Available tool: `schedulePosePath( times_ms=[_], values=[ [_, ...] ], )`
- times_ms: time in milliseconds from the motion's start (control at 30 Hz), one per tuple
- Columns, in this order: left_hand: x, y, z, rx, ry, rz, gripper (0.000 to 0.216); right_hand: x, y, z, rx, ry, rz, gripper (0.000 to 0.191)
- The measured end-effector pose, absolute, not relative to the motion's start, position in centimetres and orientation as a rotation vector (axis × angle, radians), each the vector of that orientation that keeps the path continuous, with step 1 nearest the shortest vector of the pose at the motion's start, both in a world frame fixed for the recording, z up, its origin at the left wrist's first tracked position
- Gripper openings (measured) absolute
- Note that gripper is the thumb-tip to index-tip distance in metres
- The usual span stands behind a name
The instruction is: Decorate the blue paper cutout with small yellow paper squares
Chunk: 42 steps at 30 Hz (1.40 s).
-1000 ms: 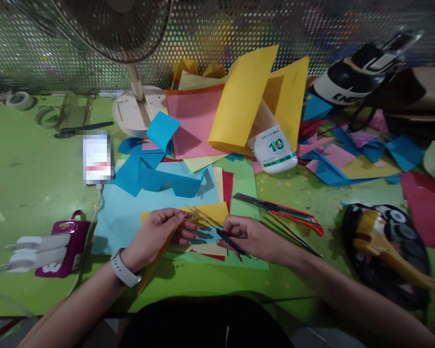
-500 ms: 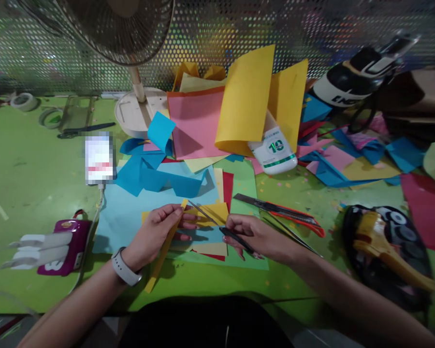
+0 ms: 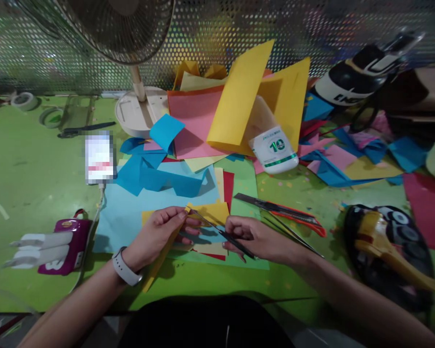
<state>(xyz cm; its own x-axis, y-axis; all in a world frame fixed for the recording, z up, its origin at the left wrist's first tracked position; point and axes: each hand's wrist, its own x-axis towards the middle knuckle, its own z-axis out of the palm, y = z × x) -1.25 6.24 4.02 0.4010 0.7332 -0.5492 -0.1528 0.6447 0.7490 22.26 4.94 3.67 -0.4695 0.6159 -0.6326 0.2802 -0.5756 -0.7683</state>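
Observation:
My left hand pinches a long yellow paper strip that hangs down from its fingers toward the table edge. My right hand is closed on black tweezers, whose thin tips reach up and left to the top end of the strip at my left fingertips. Both hands hover over a light blue sheet and a small yellow sheet on the green table.
A fan base stands behind, with heaped coloured paper and a white glue bottle. A metal ruler and a red-handled tool lie to the right, near a black patterned tray. A phone and a purple charger block lie left.
The left hand lifted the yellow strip so that it now hangs below the palm. The tweezers' tips closed in on the strip's top end. The right hand barely shifted.

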Motion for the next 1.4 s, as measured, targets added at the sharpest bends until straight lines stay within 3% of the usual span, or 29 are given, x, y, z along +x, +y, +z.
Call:
schedulePosePath(
  times_ms=[1400],
  values=[
    [-1.51,6.7,4.02,0.715,1.017,0.617,0.032,22.87,5.29,3.56,-1.448,-1.244,2.155,0.054]
  ],
)
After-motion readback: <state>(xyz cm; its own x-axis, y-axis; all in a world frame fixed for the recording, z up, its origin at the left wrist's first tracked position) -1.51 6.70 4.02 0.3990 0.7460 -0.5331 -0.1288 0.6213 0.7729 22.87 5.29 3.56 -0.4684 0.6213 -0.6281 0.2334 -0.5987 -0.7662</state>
